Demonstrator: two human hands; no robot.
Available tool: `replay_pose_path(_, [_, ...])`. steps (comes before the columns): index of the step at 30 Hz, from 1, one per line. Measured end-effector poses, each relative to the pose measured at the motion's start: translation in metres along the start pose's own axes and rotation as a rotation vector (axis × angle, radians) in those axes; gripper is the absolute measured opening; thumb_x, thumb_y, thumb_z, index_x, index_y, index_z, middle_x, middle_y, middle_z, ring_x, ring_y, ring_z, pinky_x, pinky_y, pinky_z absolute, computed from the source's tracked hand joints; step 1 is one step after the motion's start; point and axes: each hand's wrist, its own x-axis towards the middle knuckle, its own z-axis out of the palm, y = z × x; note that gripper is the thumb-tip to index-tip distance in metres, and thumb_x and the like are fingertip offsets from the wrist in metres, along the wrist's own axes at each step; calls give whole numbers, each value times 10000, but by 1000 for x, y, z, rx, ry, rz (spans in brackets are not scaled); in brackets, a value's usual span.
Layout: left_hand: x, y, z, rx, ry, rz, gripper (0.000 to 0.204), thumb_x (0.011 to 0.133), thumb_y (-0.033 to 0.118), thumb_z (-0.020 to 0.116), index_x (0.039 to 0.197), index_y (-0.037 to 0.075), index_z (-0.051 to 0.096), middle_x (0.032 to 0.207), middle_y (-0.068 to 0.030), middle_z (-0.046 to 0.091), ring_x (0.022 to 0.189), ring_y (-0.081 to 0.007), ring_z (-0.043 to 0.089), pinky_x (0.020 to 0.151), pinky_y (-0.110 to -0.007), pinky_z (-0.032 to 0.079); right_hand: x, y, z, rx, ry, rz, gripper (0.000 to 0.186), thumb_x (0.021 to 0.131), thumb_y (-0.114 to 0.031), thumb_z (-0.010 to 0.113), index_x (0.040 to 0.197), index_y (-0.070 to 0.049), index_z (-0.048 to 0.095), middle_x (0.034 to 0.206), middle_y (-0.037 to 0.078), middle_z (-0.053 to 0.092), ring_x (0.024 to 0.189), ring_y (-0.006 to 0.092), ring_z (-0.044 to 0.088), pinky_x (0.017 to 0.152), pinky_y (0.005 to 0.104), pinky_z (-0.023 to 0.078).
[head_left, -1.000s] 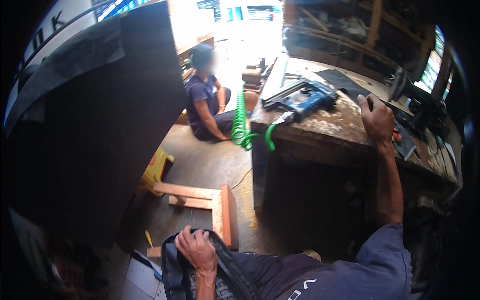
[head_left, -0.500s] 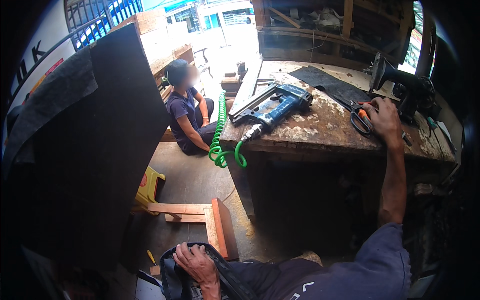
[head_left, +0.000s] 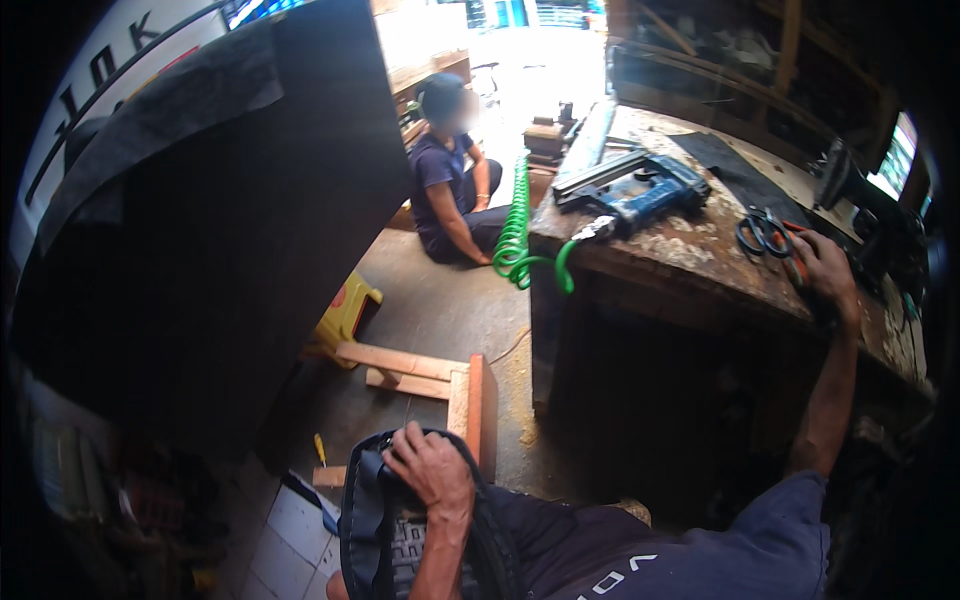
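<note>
At the bottom, my left hand [head_left: 435,470] has its fingers curled over the rim of a black, padded-looking piece [head_left: 362,515] on my lap, with a textured inside. My right hand [head_left: 828,268] is closed on an orange-handled tool [head_left: 798,266], partly hidden by my fingers, on the worn workbench [head_left: 670,245]. Black-handled scissors [head_left: 762,232] lie just left of that hand. A blue nail gun [head_left: 650,195] with a green coiled hose [head_left: 512,235] rests farther left, beside a dark strip of material [head_left: 715,165].
A person [head_left: 445,200] sits on the floor ahead. A large dark panel [head_left: 190,250] fills the left, near a yellow stool [head_left: 352,305]. A wooden frame [head_left: 478,405] and yellow-handled tool [head_left: 320,448] lie below. A sewing machine [head_left: 840,180] stands on the bench's right.
My right hand has gone from above the bench down onto the orange-handled tool beside the scissors. My left hand stays on the black piece. The view has shifted.
</note>
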Motion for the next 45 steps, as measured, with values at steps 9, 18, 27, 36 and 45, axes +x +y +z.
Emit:
replay_pose_path(9, [10,9,7,67,-56,-173,195,907,123,658,936,-43,755,1258,-120,590,1283,-341,473,1132,-638,326,1,-3,16,106,106,-24,368,1097,-293,532,1272,0,669,1127,236,734,1055,329,719,935,408,516])
replay_pose_path(18, [8,-2,-61,-782,30,-171,262,851,139,727,1088,29,715,1325,-177,587,1310,-383,525,1154,-645,322,-1,-5,28,62,346,11,404,1097,-317,555,1349,-14,644,1209,215,716,1083,329,709,966,407,517])
replay_pose_path(27, [-134,-111,-153,-226,158,-565,377,969,154,616,1283,-54,611,1285,-240,621,1226,-440,588,1084,-527,440,-135,-190,81,818,8,-548,224,988,-152,645,1055,38,744,832,108,725,688,174,655,710,295,507])
replay_pose_path(36, [-363,-167,-157,-362,-405,-1201,601,1067,538,545,1254,-8,711,1199,-286,720,1173,-469,651,1032,-451,497,-174,-435,323,977,-1377,-614,552,1095,-498,536,1363,-37,677,1352,141,692,1203,225,650,1041,361,501])
replay_pose_path(45, [-202,-225,-231,18,-245,-905,416,871,449,794,876,34,769,683,-226,646,700,-433,675,686,-514,517,-205,-322,351,1050,-1366,-136,608,1118,-542,448,1332,-25,686,1220,92,719,1097,162,646,989,322,505])
